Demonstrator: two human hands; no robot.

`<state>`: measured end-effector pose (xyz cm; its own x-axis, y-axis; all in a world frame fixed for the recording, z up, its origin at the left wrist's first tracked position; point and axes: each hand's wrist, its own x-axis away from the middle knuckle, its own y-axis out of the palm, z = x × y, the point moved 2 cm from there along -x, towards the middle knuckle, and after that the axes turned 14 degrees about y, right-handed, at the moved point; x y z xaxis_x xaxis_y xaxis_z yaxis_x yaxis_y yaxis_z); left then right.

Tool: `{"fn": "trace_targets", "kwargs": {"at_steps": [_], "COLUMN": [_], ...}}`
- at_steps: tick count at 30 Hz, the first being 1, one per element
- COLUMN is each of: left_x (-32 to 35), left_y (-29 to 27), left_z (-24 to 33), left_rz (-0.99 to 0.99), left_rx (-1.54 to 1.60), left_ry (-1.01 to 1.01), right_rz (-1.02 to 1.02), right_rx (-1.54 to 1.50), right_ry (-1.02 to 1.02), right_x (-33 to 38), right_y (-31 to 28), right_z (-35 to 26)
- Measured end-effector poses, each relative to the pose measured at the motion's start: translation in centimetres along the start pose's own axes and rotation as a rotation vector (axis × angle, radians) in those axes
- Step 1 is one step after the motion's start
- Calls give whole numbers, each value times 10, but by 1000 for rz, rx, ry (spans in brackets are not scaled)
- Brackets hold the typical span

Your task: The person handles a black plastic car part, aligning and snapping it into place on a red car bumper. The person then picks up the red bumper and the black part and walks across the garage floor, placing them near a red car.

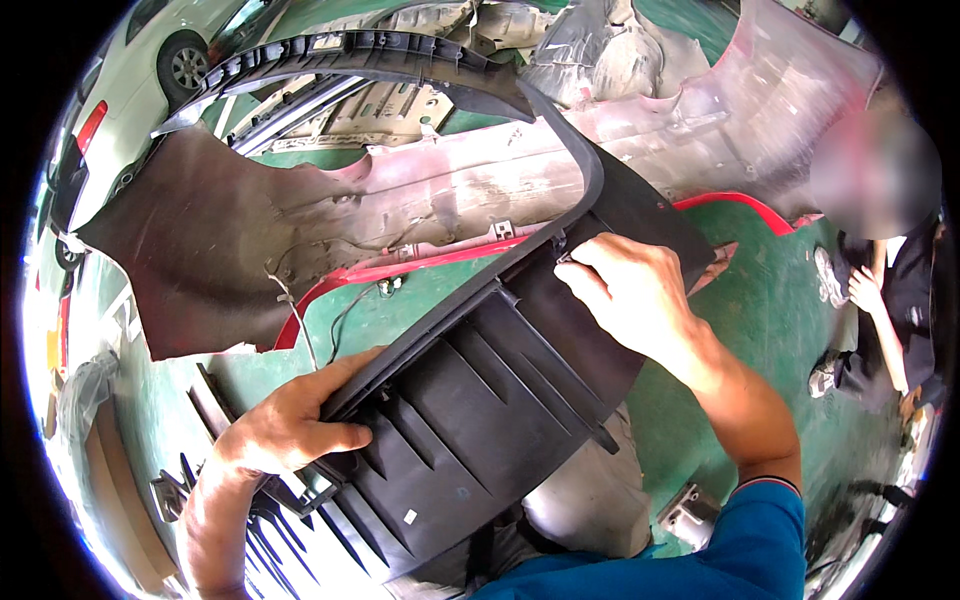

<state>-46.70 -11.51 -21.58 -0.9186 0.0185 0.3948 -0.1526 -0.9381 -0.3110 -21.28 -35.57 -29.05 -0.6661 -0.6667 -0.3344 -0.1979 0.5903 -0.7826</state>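
A large black plastic trim panel [455, 400], ribbed on the side facing me, lies tilted across my lap. A long curved arm of the same black plastic sweeps up from its far end. My left hand [285, 425] is closed around the panel's left edge, thumb on the ribbed side and fingers behind. Toward the far end of the panel, my right hand [640, 295] is closed in a pinch at a small clip [560, 244] by the edge. The fingertips partly hide the clip, so its exact shape does not show.
Just beyond the panel, a big bumper cover [450, 205] with red edges lies inner side up on the green floor [740, 300]. More car parts [400, 110] lie behind it. A white car [150, 60] stands far left. Another person [885, 300] sits at the right.
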Motion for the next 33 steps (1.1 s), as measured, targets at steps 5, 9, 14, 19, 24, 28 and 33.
{"fn": "trace_targets", "kwargs": {"at_steps": [5, 9, 14, 19, 24, 28, 33], "left_x": [3, 5, 7, 7, 8, 8, 7], "left_y": [3, 5, 5, 5, 5, 5, 5], "left_z": [-8, -8, 0, 3, 3, 4, 3], "left_rz": [32, 31, 31, 35, 36, 40, 24], "left_rx": [16, -7, -75, -110, -119, -109, -125], "left_ry": [59, 70, 34, 18, 41, 74, 12], "right_rz": [-45, -68, -73, -78, -105, -118, -128], "right_rx": [-44, 38, 42, 84, 117, 109, 111], "right_ry": [59, 47, 68, 70, 72, 79, 121], "right_x": [-2, -3, -6, -11, -14, -15, -14], "right_y": [3, 6, 7, 9, 6, 6, 9], "right_z": [-1, -1, -4, -7, -13, -15, -14]}}
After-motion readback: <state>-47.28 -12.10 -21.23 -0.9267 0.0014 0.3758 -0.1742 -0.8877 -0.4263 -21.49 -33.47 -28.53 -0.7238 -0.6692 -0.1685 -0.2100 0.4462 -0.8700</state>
